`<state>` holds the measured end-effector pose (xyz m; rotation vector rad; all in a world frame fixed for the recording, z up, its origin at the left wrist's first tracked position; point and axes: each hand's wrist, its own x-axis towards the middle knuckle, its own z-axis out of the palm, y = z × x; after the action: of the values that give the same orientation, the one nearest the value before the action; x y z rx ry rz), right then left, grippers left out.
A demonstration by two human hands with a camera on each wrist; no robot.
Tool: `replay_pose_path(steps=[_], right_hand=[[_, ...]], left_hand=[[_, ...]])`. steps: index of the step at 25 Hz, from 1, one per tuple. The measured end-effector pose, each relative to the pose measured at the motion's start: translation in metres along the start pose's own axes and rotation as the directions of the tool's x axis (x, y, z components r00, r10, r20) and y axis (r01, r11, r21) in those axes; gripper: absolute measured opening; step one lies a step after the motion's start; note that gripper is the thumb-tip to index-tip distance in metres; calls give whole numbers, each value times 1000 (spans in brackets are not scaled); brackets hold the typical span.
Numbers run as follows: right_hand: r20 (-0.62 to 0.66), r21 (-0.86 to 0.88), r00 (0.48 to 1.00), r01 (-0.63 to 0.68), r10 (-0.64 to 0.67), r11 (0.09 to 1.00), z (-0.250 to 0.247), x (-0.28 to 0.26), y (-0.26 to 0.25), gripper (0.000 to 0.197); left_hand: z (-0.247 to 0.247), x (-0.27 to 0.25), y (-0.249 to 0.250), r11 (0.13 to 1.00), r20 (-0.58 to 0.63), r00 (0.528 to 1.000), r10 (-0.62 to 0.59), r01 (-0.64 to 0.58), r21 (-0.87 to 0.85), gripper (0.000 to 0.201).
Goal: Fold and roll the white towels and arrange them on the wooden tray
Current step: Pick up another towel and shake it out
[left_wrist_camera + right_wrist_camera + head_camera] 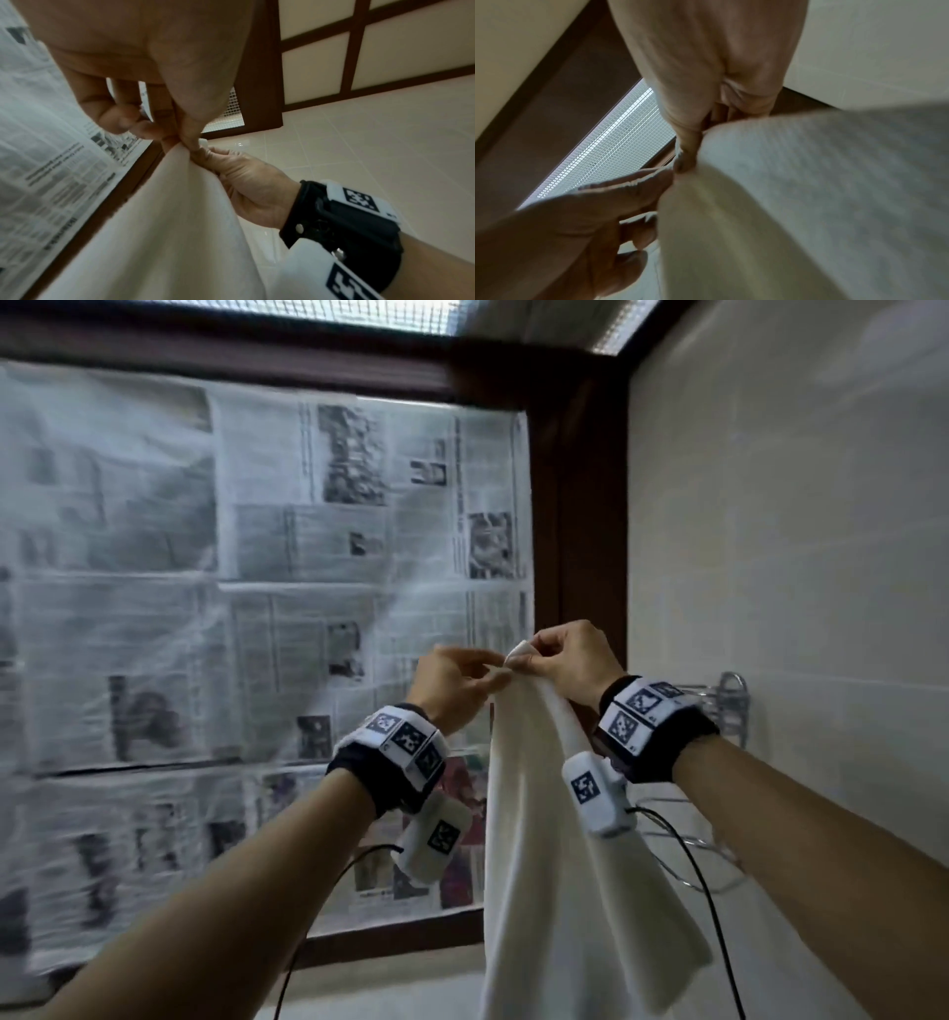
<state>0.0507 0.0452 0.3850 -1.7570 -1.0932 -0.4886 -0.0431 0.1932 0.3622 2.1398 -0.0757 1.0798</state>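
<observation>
Both forearms are raised in front of the person, wrists bent slightly so that the two hands meet at one spot. The left hand point(454, 683) and the right hand point(567, 665) sit just beside each other, fingertips nearly touching, each wearing a black wrist band with printed markers. Between them hangs a white towel point(554, 865), held aloft by its top edge and falling in long folds below the wrists.

Grip, left hand — in the left wrist view the thumb and forefinger point(189, 130) are closed in a tight pinch on the towel's point(159, 223) upper edge, the remaining fingers loosely curled behind.

Grip, right hand — in the right wrist view the thumb and forefinger point(687, 146) are likewise pressed together on a corner of the towel point(795, 203); a small tip of cloth stands up above this pinch in the head view. The cloth there is motion-blurred.

Behind the hands is a window covered with newspaper sheets point(257, 608), set in a dark brown frame point(580, 531). To the right is a pale tiled wall point(796, 557) bearing a chrome wire rack point(729, 706).
</observation>
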Motion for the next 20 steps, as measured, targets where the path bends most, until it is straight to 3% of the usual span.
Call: replay_pose_path(steps=[2, 4, 6, 9, 13, 17, 20], right_hand=[[5, -46, 1000, -16, 16, 999, 7, 13, -4, 16], [-10, -134, 998, -55, 54, 989, 15, 19, -6, 18], [-17, -156, 998, -61, 59, 986, 24, 21, -12, 20], [63, -13, 997, -33, 34, 999, 33, 26, -37, 20], [310, 38, 946, -117, 99, 992, 34, 35, -62, 12], [466, 171, 875, -232, 129, 958, 39, 28, -66, 19], [476, 118, 869, -216, 135, 969, 42, 27, -68, 31]], left_hand=[[-26, 13, 2, 994, -136, 991, 14, 1, 110, 12], [-55, 21, 3, 987, -221, 974, -49, 81, 137, 16], [-71, 20, 3, 983, -139, 986, -94, 114, 145, 14], [-72, 9, 3, 990, -13, 990, -140, 140, 22, 12], [-64, -9, -10, 903, 251, 913, -321, 375, -211, 44], [-56, -21, -22, 873, 293, 902, -316, 398, -282, 66], [-59, -24, -22, 901, 320, 904, -284, 366, -234, 50]])
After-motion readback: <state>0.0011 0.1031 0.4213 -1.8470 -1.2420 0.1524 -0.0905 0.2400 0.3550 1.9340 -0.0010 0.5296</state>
